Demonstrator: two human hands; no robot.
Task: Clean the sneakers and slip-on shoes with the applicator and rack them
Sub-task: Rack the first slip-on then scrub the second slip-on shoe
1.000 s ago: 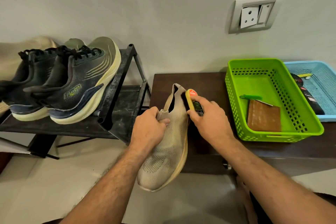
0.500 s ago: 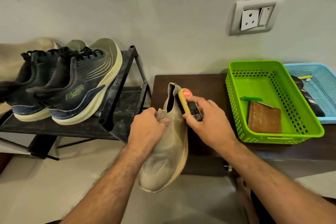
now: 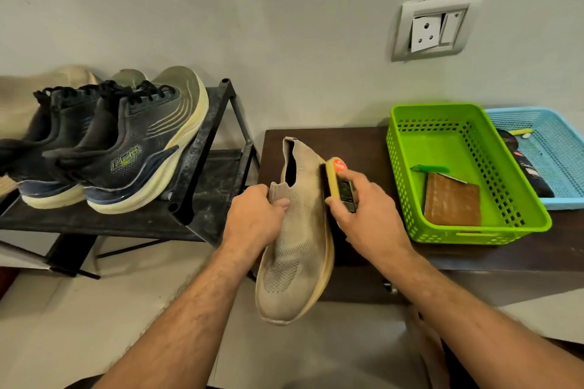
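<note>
While the left hand (image 3: 256, 221) grips the beige knit slip-on shoe (image 3: 297, 237) at its collar, near the dark surface (image 3: 347, 145), the right hand (image 3: 369, 215) clamps a yellow-edged applicator (image 3: 339, 183) against its right side; label unreadable; beige shoe far left cut off.

The left hand (image 3: 252, 218) grips a beige slip-on shoe (image 3: 297, 249) by its collar, toe down, off the dark table's (image 3: 363, 148) left edge; the right hand (image 3: 369, 215) presses the applicator (image 3: 339, 183) against its side.
</note>
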